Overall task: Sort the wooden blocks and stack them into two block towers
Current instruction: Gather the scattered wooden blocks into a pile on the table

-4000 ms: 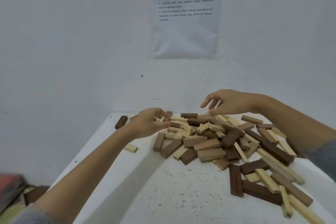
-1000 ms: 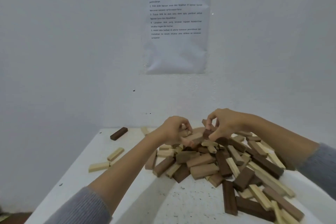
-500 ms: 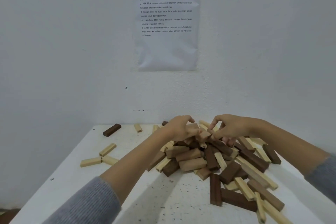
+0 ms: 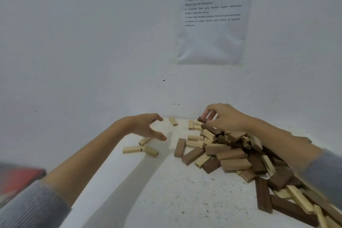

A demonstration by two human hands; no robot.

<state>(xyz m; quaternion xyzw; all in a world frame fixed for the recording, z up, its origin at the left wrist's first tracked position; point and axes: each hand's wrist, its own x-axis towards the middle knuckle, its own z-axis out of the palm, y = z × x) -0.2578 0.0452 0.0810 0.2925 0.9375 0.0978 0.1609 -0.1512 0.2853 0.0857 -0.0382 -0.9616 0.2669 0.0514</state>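
Note:
A jumbled pile of wooden blocks (image 4: 233, 155), some pale, some mid-brown and some dark, covers the right half of the white table (image 4: 166, 196). My right hand (image 4: 224, 116) reaches over the far end of the pile and pinches a dark brown block (image 4: 202, 120) by its end. My left hand (image 4: 148, 126) hovers open and empty, thumb and fingers spread, above the table's far left. Just below it lie three pale blocks (image 4: 140, 149) set apart from the pile. Two more pale blocks (image 4: 173, 121) lie by the wall.
The white wall rises right behind the table, with a printed paper sheet (image 4: 212, 16) taped to it. A red and grey object (image 4: 16, 179) shows at the lower left, off the table. Bare speckled tabletop lies in front between my arms.
My left hand has left the pile, moved left and opened over the separate pale blocks. My right hand stays at the pile's far end, now pinching a dark block. The view shifted left.

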